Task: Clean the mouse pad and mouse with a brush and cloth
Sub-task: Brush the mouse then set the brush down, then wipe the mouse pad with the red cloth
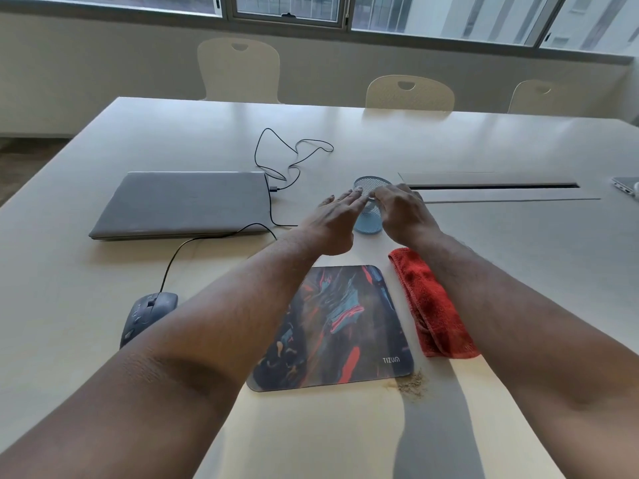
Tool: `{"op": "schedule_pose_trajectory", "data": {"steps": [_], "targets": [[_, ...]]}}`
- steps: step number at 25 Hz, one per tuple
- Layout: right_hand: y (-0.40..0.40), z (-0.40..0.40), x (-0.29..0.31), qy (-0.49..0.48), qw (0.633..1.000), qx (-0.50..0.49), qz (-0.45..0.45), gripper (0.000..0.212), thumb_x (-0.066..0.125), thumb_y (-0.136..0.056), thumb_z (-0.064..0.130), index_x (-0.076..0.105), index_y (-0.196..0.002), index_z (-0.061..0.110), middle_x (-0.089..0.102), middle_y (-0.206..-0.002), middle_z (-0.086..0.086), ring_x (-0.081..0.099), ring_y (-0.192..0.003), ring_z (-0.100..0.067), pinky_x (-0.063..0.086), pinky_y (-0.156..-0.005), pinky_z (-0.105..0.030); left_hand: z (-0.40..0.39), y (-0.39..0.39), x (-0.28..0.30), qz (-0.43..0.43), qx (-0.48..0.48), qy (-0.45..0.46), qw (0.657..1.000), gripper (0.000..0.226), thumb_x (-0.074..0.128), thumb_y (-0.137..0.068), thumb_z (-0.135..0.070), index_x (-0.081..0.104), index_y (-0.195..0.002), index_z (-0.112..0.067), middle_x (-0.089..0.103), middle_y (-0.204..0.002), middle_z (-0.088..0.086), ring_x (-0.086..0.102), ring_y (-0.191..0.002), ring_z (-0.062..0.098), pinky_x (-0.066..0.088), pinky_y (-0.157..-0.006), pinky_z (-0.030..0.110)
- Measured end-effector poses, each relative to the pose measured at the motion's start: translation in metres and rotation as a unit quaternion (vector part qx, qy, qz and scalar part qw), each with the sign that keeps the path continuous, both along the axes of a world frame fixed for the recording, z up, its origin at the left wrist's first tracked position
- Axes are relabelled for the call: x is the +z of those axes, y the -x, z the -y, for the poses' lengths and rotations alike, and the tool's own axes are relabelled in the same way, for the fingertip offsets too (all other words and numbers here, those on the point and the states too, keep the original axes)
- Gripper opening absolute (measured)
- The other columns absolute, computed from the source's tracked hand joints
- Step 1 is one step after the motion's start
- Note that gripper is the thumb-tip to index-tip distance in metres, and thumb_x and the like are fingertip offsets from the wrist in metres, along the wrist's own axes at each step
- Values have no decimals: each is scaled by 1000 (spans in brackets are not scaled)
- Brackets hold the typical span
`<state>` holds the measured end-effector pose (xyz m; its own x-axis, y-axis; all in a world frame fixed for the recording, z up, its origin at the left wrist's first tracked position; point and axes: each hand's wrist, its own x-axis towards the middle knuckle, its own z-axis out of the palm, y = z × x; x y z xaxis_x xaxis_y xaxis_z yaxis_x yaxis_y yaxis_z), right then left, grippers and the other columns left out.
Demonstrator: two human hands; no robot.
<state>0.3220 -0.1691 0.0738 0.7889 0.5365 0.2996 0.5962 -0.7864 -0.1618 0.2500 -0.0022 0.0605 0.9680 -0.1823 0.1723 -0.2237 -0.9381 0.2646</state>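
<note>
We see one mouse pad (332, 326) — its long axis running away from us — one wired mouse (147, 314) left of it pointing away, one red cloth (432, 305) right. Beyond the pad, our left hand (332, 219) lies flat-fingered against one blue mesh cup (370, 205) — our right hand (403, 216) curls around it.

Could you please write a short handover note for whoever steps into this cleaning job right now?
Left hand: fingers straight, reaching to the blue mesh cup, holding nothing.
Right hand: curled against the cup's right side near the rim; whether it grips cannot be told.
Mouse pad lies flat near the front edge. A pile of crumbs sits on the table at its near right corner.
Red cloth lies folded right of the pad, under the right forearm.
Mouse sits left of the pad, off it, cabled to the shut laptop.
No brush is visible.
Left: clear the crumbs, wipe pad and mouse.
</note>
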Motion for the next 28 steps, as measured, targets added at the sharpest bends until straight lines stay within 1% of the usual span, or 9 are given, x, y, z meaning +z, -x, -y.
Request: {"op": "schedule_pose_trajectory", "data": {"steps": [3, 5, 9, 14, 17, 20, 22, 24, 28], "targets": [[3, 3, 2, -8, 1000, 0, -27, 43, 53, -106, 20, 53, -149, 16, 59, -149, -12, 47, -143, -34, 37, -115, -48, 0, 1, -3, 4, 2, 1, 1000, 81, 51, -89, -9, 12, -160, -13, 9, -167, 8, 9, -153, 20, 12, -123, 42], [5, 8, 4, -36, 999, -10, -35, 51, 56, -106, 23, 46, -155, 17, 54, -156, -11, 43, -148, -33, 35, -119, -49, 2, 4, -7, 2, 3, -4, 1000, 82, 53, -89, -11, 11, -160, -13, 5, -167, 8, 8, -154, 21, 12, -123, 43], [9, 32, 5, -98, 993, -60, -24, 46, 58, -104, 17, 52, -149, 10, 56, -151, -16, 47, -143, -36, 37, -119, -47, 3, 11, -16, 4, 12, -5, 1000, 85, 57, -90, -15, 9, -160, -13, -2, -168, 8, 5, -154, 20, 13, -123, 41], [26, 67, -6, -112, 977, -165, -78, 36, 58, -103, 18, 61, -137, 6, 57, -145, -19, 49, -138, -39, 40, -116, -45, 6, 22, -26, -2, 10, 2, 1000, 86, 59, -91, -17, 7, -160, -11, -2, -167, 9, 4, -154, 20, 10, -124, 40], [50, 72, -19, -97, 963, -214, -132, 44, 64, -100, 37, 62, -136, 11, 54, -143, -19, 47, -137, -39, 40, -116, -48, 7, 30, -32, -9, 7, 10, 1000, 85, 61, -92, -18, 10, -159, -9, 2, -167, 11, 4, -154, 21, 10, -124, 40], [78, 75, -35, -68, 947, -262, -170, 68, 62, -92, 67, 58, -142, 20, 49, -145, -17, 44, -139, -39, 38, -116, -51, 3, 42, -39, -3, 5, 23, 1000, 82, 61, -92, -19, 14, -159, -8, 8, -167, 12, 8, -154, 21, 13, -124, 42], [95, 76, -46, -45, 942, -275, -188, 81, 58, -88, 76, 50, -150, 23, 44, -151, -18, 40, -143, -40, 35, -117, -54, -2, 50, -43, 10, 7, 33, 999, 80, 60, -92, -20, 18, -158, -8, 13, -166, 13, 12, -153, 21, 14, -123, 39], [106, 77, -56, -20, 944, -275, -180, 83, 57, -90, 74, 46, -154, 22, 38, -158, -18, 36, -147, -40, 31, -120, -54, -8, 60, -46, 20, 19, 50, 998, 75, 59, -92, -19, 22, -157, -8, 18, -164, 14, 15, -152, 21, 13, -123, 35], [110, 76, -58, -28, 949, -280, -139, 59, 57, -100, 51, 51, -149, 19, 42, -156, -22, 40, -144, -44, 34, -118, -58, -22, 83, -50, 36, 60, 109, 992, 66, 54, -93, -15, 32, -154, -9, 27, -162, 11, 19, -151, 17, 13, -122, 28]]}}
